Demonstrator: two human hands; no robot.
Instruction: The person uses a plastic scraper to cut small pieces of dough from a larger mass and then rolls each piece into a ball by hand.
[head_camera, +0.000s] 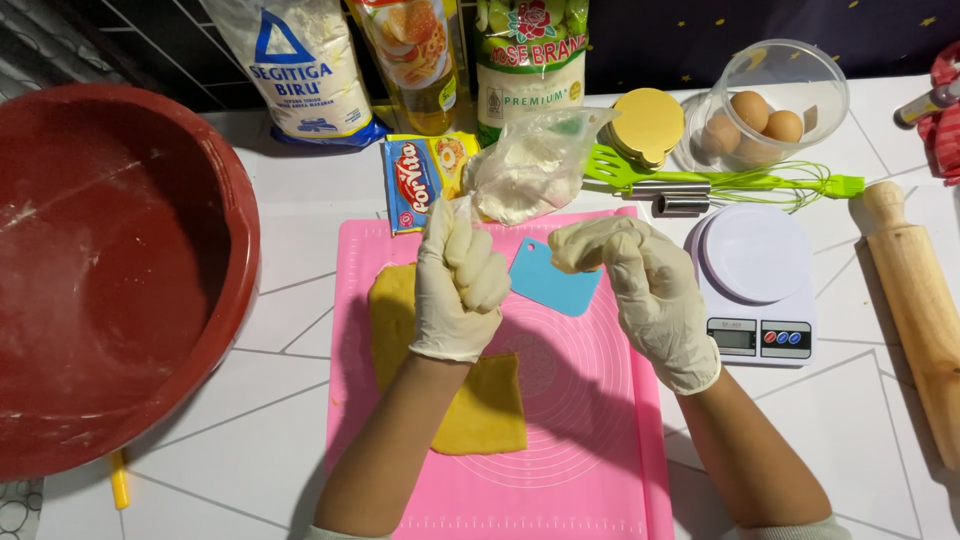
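My left hand (455, 285), in a pale glove, is clenched in a fist above a flat sheet of yellow dough (490, 410). The dough lies on the left half of a pink silicone mat (590, 440). My right hand (640, 285), also gloved, hovers over the mat's upper right with its fingers bunched together. Nothing shows inside either hand. Between the two hands a blue plastic scraper (545, 282) lies flat on the mat.
A big red bowl (110, 270) fills the left. A white kitchen scale (755, 290) and a wooden rolling pin (915, 300) lie right of the mat. Behind it are flour and oil packs, a clear bag (530, 165), a green spatula (610, 165), a whisk and eggs in a clear bowl (765, 115).
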